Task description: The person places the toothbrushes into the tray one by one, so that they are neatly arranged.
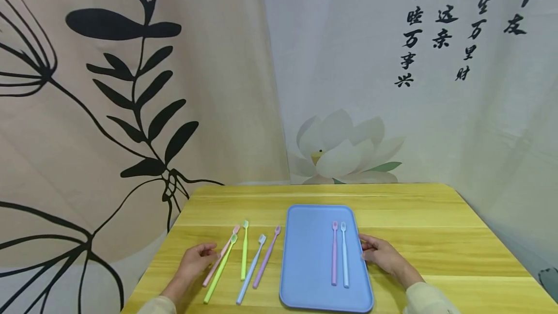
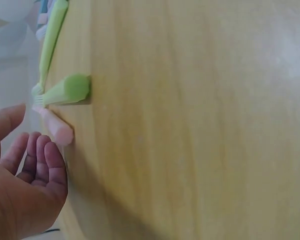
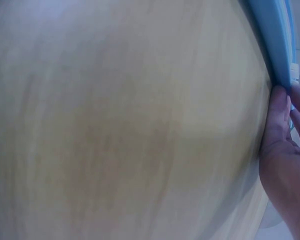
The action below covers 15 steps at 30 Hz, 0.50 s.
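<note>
My left hand (image 1: 197, 260) rests beside the pink toothbrush (image 1: 212, 272), fingers loosely bent and holding nothing. Close to it lie a green toothbrush (image 1: 220, 271), a second green toothbrush (image 1: 244, 251), a blue toothbrush (image 1: 251, 269) and a purple toothbrush (image 1: 266, 258). My right hand (image 1: 388, 259) pinches the right rim of the blue tray (image 1: 305, 256); in the right wrist view its fingers (image 3: 277, 107) meet the tray's edge (image 3: 272, 37). On the tray's right half, a purple toothbrush (image 1: 334, 256) and a light blue toothbrush (image 1: 345, 258) lie side by side.
All of this lies on a wood-grain table (image 1: 418, 217) with rounded far corners. Behind it hangs a cloth backdrop (image 1: 226, 86) printed with dark leaves, a pale flower and characters.
</note>
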Available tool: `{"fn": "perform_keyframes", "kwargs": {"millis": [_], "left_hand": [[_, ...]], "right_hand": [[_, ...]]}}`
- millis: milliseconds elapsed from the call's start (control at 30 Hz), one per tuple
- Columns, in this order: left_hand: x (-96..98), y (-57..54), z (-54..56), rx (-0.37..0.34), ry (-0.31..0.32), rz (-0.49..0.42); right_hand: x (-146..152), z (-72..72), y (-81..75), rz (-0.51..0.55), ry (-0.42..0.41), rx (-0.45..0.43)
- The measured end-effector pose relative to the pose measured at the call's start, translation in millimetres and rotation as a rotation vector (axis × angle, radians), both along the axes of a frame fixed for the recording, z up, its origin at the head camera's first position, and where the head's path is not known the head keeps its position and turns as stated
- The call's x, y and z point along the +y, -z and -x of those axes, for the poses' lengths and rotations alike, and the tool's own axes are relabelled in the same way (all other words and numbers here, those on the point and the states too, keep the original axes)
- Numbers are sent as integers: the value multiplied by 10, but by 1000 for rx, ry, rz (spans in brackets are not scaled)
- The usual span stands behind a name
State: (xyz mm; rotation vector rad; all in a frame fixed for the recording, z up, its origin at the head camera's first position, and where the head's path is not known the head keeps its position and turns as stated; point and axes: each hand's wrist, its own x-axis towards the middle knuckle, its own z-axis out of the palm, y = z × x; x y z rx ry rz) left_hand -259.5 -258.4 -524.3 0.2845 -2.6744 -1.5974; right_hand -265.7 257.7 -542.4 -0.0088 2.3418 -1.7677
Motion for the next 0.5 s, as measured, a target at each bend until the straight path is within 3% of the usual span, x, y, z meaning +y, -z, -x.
{"fn": "perform_keyframes", "kwargs": {"millis": [500], "left_hand": [[16, 134, 36, 20, -9, -17]], "right_hand": [[-6, -20, -52, 9, -6, -1]]}}
